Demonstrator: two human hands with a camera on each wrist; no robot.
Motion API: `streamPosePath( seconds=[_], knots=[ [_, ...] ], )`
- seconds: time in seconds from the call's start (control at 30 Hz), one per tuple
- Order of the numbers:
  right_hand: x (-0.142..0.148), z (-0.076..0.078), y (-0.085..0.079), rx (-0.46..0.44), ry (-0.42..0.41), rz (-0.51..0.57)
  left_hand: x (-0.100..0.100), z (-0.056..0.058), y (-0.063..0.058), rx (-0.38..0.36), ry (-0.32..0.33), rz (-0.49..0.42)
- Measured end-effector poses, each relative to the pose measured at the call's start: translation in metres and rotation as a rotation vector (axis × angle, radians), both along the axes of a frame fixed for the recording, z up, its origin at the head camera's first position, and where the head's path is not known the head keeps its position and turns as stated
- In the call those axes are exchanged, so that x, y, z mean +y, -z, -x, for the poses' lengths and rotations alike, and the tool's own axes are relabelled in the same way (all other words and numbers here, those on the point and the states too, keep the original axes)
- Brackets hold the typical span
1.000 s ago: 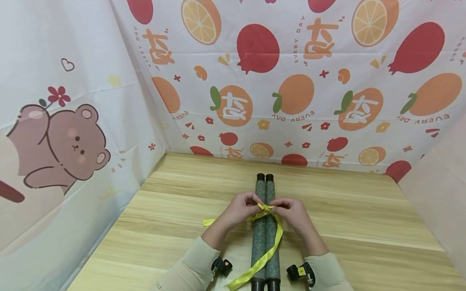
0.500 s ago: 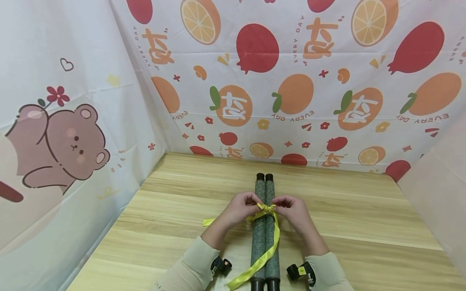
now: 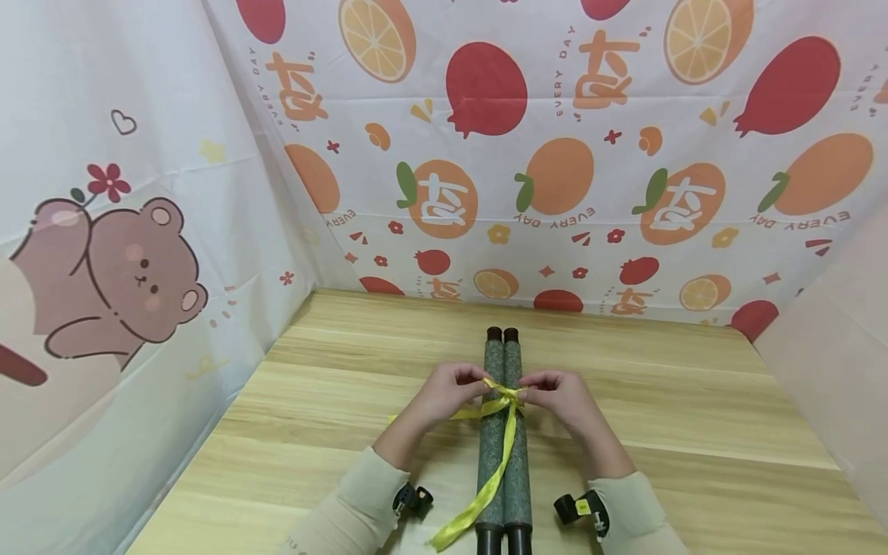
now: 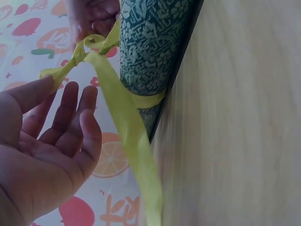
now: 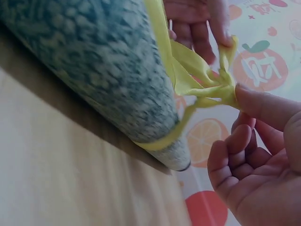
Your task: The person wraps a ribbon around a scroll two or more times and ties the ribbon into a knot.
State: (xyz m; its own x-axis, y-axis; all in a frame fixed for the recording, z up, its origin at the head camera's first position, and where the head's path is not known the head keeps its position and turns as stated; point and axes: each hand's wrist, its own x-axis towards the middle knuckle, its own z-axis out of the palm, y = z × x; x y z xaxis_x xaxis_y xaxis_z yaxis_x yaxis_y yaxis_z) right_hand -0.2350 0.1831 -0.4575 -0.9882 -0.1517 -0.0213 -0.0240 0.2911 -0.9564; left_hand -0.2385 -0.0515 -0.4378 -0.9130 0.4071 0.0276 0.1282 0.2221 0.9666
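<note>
Two green patterned rolls with dark end knobs, like a scroll [image 3: 491, 455] rolled from both ends, lie side by side on the table. A yellow ribbon [image 3: 507, 439] circles them and is knotted on top, with one tail hanging toward the near end and another running left. My left hand [image 3: 447, 393] pinches a loop of the ribbon between thumb and forefinger, left of the knot. On the other side my right hand [image 3: 560, 397] pinches the ribbon close to the knot. In the left wrist view the other left fingers [image 4: 70, 113] are loosely bent.
The wooden table [image 3: 694, 416] reaches back to a fruit-printed cloth [image 3: 555, 100]. A cloth with a bear print [image 3: 146, 270] hangs at the left, and a pale cloth [image 3: 832, 370] stands at the right.
Both hands stay at the knot. The left has drawn its ribbon loop slightly up and left, and the hanging tail has swung left across the rolls.
</note>
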Motion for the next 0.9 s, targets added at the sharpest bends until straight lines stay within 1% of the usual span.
streamPosePath(
  seconds=[0.03,0.1,0.17,0.27,0.33,0.43,0.5,0.57,0.67,0.8,0.9],
  knots=[
    [0.002,0.001,-0.002,-0.002,-0.01,-0.022,-0.001,-0.003,-0.006,0.018,-0.01,0.024],
    [0.006,0.001,-0.008,-0.001,-0.041,-0.081,-0.004,-0.002,-0.007,0.06,-0.021,0.067],
    [0.011,0.002,-0.013,0.019,-0.083,-0.175,-0.007,0.001,-0.004,0.088,-0.032,0.105],
    [0.016,0.003,-0.021,0.072,-0.144,-0.326,-0.012,0.009,0.008,0.111,-0.03,0.136],
    [0.019,0.004,-0.024,0.106,-0.175,-0.403,-0.015,0.009,0.007,0.115,-0.024,0.157],
    [0.022,0.004,-0.026,0.127,-0.198,-0.454,-0.018,0.01,0.007,0.135,0.002,0.173],
    [0.023,0.004,-0.025,0.114,-0.19,-0.443,-0.019,0.011,0.007,0.149,0.013,0.192],
    [0.023,0.003,-0.023,0.08,-0.169,-0.391,-0.021,0.012,0.007,0.155,0.02,0.204],
    [0.022,0.002,-0.018,0.006,-0.116,-0.266,-0.023,0.012,0.008,0.153,0.022,0.221],
    [0.017,0.001,-0.011,-0.087,-0.082,-0.089,-0.025,0.012,0.009,0.154,0.034,0.23],
    [0.015,0.001,-0.007,-0.132,-0.066,-0.015,-0.026,0.012,0.008,0.157,0.049,0.233]
  ],
)
